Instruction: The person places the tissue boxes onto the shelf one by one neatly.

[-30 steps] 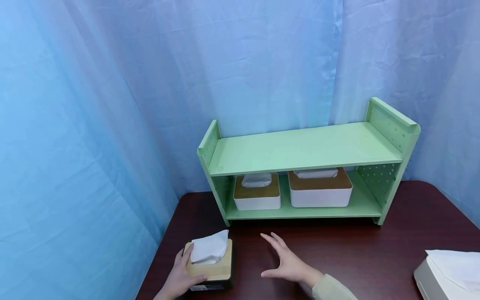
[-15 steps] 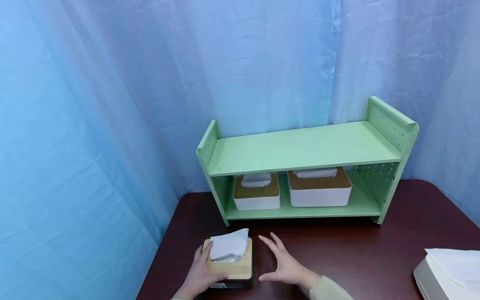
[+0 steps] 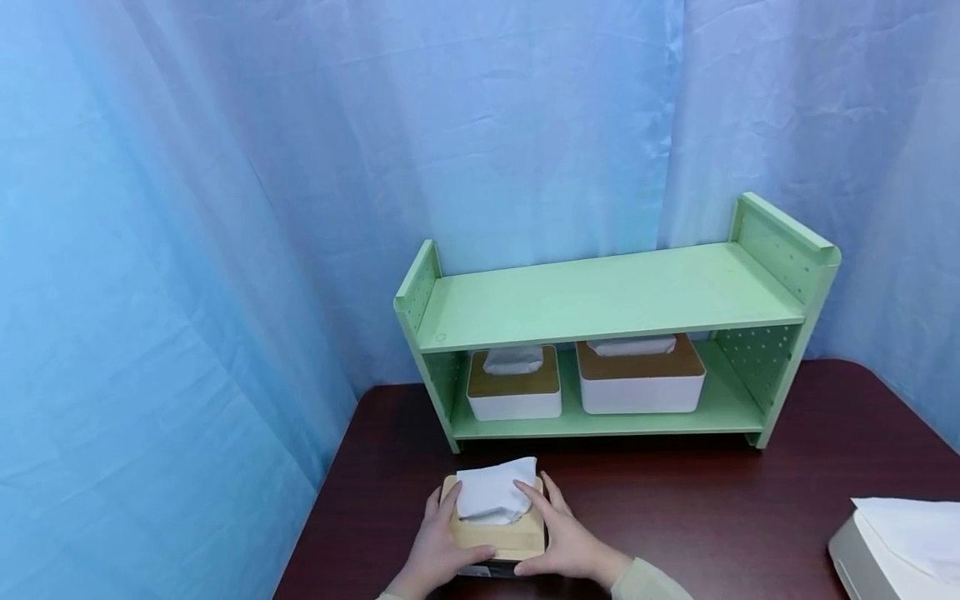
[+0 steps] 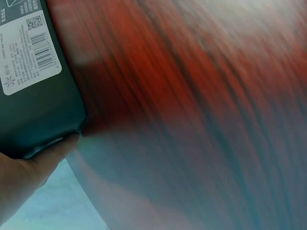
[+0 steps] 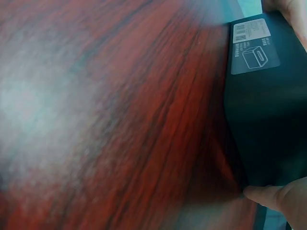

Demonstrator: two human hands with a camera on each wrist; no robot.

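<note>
A green shelf (image 3: 611, 296) is backed by a blue curtain (image 3: 540, 125); its lower level is partly taken up by a small white box (image 3: 514, 407) and a wide white box (image 3: 641, 395). At the right, a pale box (image 3: 862, 557) is placed on the desk (image 3: 697, 500). Before the shelf, the black tissue box (image 3: 501, 543) is held from both sides by the left hand (image 3: 437, 543) and right hand (image 3: 568, 542), each grip spread wide.

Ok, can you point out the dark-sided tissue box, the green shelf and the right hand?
Dark-sided tissue box (image 3: 497, 537): head view, on its wooden lid.
Green shelf (image 3: 611, 297): head view, on its upper board.
Right hand (image 3: 566, 539): head view, on the middle of the hand.
</note>
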